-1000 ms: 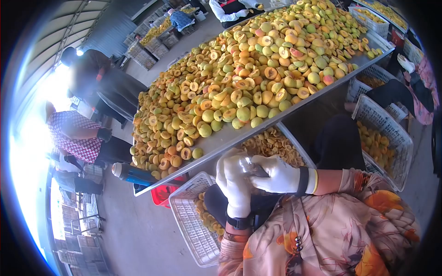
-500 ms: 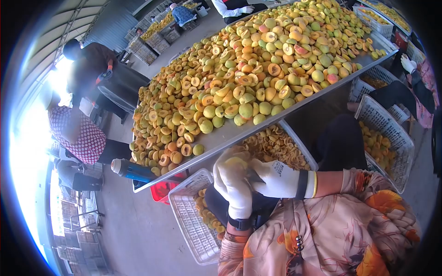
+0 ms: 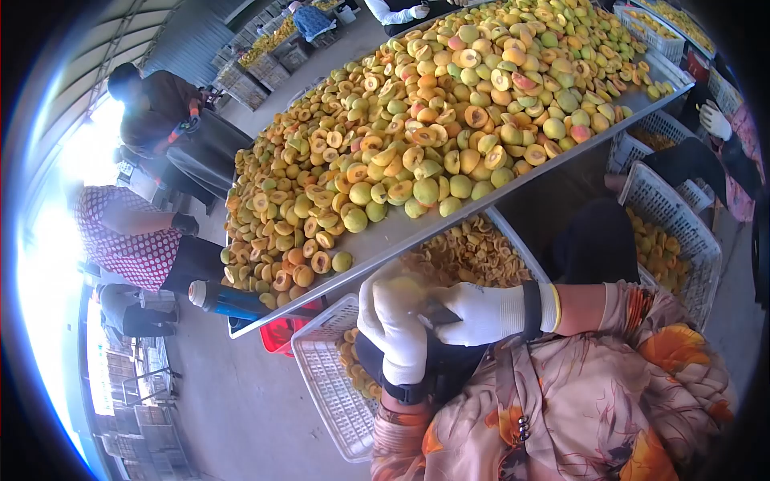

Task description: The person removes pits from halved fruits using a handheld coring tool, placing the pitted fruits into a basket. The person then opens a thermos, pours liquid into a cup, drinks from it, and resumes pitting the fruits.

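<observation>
My left hand, in a white glove with a dark band at the wrist, is closed with its fingers curled. Pressed close beside it is my right hand, also gloved in white and closed. A small dark thing shows between them, too blurred to name. A yellowish smear by the left fingers is unclear too. Both hands are over my lap, just below the metal table. Heaped on that table are yellow-green peaches, many halved, some with the stone hollow showing.
Under the table edge, a crate holds curled fruit pieces. White plastic crates with fruit stand at both sides. A blue cylinder lies at the table corner above a red container. Several people work around.
My hands have shifted slightly left, still together and closed. On the left, a person in a dotted top has moved an arm down, and the standing person's hands have moved.
</observation>
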`<state>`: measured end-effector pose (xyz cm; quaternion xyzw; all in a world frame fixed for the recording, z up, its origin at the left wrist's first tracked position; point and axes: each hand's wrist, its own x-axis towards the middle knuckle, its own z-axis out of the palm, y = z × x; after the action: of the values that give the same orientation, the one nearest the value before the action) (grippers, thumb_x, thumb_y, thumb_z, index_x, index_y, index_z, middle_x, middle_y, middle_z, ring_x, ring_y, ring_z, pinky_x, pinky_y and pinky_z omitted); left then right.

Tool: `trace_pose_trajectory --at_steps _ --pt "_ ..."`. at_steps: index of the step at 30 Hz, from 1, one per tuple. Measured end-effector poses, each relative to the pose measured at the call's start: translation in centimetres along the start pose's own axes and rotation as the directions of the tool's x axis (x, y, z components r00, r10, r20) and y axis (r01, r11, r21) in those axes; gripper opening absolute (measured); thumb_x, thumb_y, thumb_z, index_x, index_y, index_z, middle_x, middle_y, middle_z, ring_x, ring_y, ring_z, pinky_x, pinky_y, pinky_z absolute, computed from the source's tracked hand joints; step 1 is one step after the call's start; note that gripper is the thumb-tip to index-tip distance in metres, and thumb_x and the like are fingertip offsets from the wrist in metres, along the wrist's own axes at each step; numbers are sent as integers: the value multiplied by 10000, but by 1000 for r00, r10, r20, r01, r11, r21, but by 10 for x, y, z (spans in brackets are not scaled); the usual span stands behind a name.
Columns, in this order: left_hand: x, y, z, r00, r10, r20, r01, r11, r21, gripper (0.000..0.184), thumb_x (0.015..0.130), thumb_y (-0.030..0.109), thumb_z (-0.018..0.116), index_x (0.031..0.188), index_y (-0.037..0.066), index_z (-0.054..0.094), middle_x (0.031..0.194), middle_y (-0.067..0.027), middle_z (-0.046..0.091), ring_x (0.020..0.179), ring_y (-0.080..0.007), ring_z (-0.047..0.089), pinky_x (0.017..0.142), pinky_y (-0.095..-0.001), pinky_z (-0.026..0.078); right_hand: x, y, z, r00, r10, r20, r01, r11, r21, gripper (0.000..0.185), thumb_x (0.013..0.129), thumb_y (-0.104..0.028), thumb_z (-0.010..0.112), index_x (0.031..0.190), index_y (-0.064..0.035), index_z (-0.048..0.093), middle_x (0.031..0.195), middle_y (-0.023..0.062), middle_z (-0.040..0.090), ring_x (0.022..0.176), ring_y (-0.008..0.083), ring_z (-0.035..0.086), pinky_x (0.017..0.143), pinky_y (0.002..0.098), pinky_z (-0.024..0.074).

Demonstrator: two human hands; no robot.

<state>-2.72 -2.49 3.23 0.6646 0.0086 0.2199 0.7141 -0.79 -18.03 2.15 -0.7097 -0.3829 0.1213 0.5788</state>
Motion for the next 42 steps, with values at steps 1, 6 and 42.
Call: trace_pose_trajectory --at_steps 1,6,42 --pt "2 -3 0 999 40 -2 -40 998 45 419 1081 333 459 1130 -39 646 872 -111 689 740 -145 618 678 -254 498 2 -1 -4 999 -24 33 23 999 34 255 874 -128 646 1097 -12 606 903 214 688 815 380 697 732 453 546" --pt "9 -14 7 961 275 -16 -264 939 222 473 1077 392 462 1155 -37 647 878 -120 687 719 -152 605 671 -272 495 9 18 -8 996 -60 67 49 987 150 255 863 -101 625 1096 4 616 907 165 690 799 325 679 772 411 546" --pt "20 -17 28 948 -288 -135 208 882 -424 624 1016 587 519 1168 -10 615 922 -141 660 756 -220 626 683 -331 534 28 71 9 973 143 182 -181 960 214 216 870 -120 626 1021 31 658 774 132 692 716 217 687 691 371 555"
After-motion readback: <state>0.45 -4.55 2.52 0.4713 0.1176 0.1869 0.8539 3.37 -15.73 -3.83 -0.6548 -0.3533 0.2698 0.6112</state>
